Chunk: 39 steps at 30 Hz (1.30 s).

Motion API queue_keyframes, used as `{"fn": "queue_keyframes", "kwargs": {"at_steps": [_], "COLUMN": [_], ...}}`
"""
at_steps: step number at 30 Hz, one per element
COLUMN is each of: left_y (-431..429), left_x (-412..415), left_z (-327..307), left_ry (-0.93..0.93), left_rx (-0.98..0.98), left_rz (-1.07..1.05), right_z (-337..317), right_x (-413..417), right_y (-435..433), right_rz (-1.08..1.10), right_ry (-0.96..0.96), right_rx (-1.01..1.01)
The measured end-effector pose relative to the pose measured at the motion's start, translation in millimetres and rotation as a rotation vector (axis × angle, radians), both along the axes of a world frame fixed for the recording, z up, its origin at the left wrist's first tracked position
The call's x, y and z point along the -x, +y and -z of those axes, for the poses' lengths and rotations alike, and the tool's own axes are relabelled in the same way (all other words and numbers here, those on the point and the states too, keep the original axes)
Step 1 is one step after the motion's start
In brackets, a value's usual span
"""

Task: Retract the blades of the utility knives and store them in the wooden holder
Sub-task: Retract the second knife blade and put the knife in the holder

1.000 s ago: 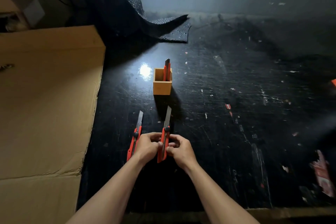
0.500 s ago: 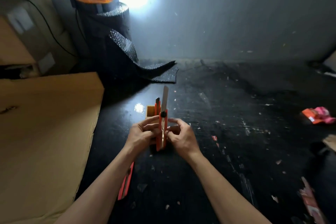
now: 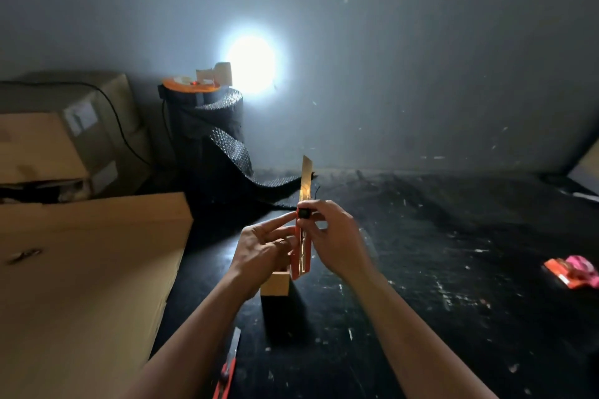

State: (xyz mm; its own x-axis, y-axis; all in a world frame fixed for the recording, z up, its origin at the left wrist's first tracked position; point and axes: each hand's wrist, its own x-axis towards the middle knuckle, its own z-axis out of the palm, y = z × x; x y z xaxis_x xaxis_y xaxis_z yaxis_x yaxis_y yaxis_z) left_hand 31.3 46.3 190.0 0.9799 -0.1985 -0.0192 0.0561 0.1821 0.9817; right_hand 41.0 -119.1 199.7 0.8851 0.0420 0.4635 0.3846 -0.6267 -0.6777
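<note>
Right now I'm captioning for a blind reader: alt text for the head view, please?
Both hands, left hand and right hand, hold an orange utility knife upright, blade extended, above a wooden holder on a black table. Another knife lies nearer.

Both hands, left [image 3: 262, 249] and right [image 3: 337, 236], hold an upright orange utility knife [image 3: 301, 256], blade extended, above a small wooden holder [image 3: 275, 283].

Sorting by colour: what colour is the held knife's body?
Orange-red, with a black slider; head view, utility knife.
</note>
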Motion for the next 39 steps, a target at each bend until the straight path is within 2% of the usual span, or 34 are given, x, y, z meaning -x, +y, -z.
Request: {"fn": "queue_keyframes", "kwargs": {"at_steps": [12, 25, 32, 39], "left_y": [5, 9, 11, 9], "left_x": [-14, -24, -27, -27], "left_z": [-25, -39, -49, -47], "left_ry": [0.04, -0.02, -0.084, -0.104], "left_rx": [0.104, 0.016, -0.006, -0.019], "left_rz": [-0.011, -0.063, -0.073, -0.079], "right_z": [2, 7, -1, -9], "right_x": [18, 17, 24, 24], "right_y": [4, 9, 18, 15], "right_rz": [-0.046, -0.077, -0.084, -0.078], "right_ry": [0.027, 0.053, 0.151, 0.157], "right_rx": [-0.035, -0.043, -0.239, -0.173]}}
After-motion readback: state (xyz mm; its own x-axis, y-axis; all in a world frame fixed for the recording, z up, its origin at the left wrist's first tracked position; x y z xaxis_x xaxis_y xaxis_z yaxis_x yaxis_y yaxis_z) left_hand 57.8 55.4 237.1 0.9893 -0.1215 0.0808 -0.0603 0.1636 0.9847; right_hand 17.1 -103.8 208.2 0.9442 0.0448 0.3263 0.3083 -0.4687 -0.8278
